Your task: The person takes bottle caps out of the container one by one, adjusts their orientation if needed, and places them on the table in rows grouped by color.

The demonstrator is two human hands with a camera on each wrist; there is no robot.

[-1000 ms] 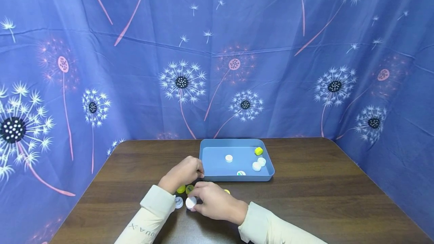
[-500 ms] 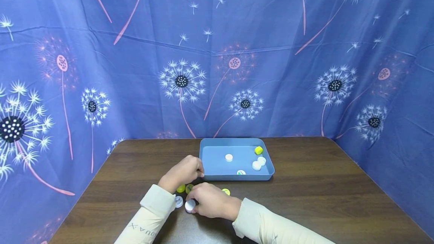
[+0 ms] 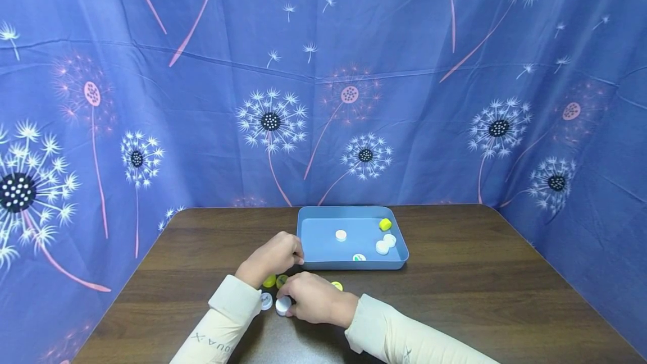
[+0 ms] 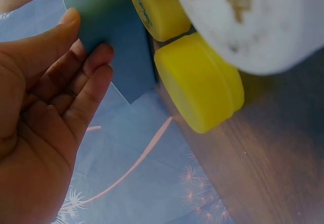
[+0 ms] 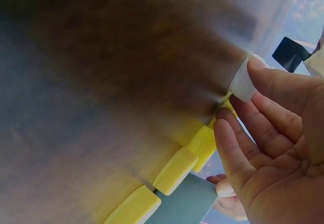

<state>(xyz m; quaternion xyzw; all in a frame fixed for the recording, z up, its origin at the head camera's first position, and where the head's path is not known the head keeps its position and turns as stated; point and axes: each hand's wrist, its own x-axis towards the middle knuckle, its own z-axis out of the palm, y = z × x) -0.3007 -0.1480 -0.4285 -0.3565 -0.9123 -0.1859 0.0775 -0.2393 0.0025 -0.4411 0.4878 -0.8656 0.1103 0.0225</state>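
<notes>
My left hand [image 3: 277, 254] grips the front left corner of a shallow blue tray [image 3: 354, 265]; in the left wrist view its thumb and fingers meet the tray wall [image 4: 121, 46]. With thumb and fingers my right hand [image 3: 318, 299] pinches a white bottle cap [image 3: 283, 305], low over the table in front of the tray. The right wrist view shows that white cap [image 5: 243, 82] between thumb and fingertips. Just left of it lies another white cap [image 3: 266, 301] with a dark mark. Behind these are two yellow caps [image 3: 269, 281], one partly covered by my right fingers.
Beyond my right hand lies another yellow cap [image 3: 337, 286], close to the tray's front wall. Inside the tray are several white caps [image 3: 341, 235], one with a green mark, and a yellow cap [image 3: 385, 224]. A blue dandelion-print cloth [image 3: 313, 100] hangs behind the brown wooden table [image 3: 480, 285].
My right hand has shifted slightly left and nearer with the white cap, so more of the yellow cap behind it shows. The left hand stays at the tray corner.
</notes>
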